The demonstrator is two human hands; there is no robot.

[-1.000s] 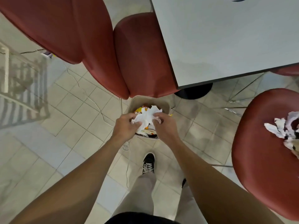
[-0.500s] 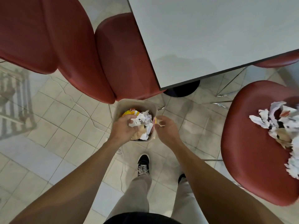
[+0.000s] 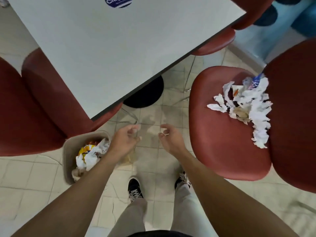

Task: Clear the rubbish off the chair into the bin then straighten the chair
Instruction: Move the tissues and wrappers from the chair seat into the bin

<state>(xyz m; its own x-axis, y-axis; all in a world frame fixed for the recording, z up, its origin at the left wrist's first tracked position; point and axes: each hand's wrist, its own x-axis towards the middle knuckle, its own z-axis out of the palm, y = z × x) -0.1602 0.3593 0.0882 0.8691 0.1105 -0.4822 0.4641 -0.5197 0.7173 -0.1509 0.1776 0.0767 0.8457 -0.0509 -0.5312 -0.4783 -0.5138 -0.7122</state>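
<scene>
A red padded chair (image 3: pixel 220 139) stands at the right, turned at an angle to the table. A pile of torn white paper and wrappers (image 3: pixel 246 105) lies on its seat near the backrest. A beige bin (image 3: pixel 68 154) sits on the floor at the left, holding crumpled white paper and a yellow packet. My left hand (image 3: pixel 124 141) hovers just right of the bin, fingers loosely curled, empty. My right hand (image 3: pixel 169 137) is a little to the right of it, between bin and chair, fingers apart and empty.
A white table (image 3: pixel 109 48) with a black round base (image 3: pixel 145 94) fills the upper middle. Two more red chairs (image 3: pixel 30 106) stand at the left behind the bin, another (image 3: pixel 217 41) beyond the table. My feet (image 3: pixel 135 187) stand on the tiled floor.
Both hands have let go of the white paper, which now lies in the bin, and moved right, away from the bin. The view has swung right, showing the whole littered chair.
</scene>
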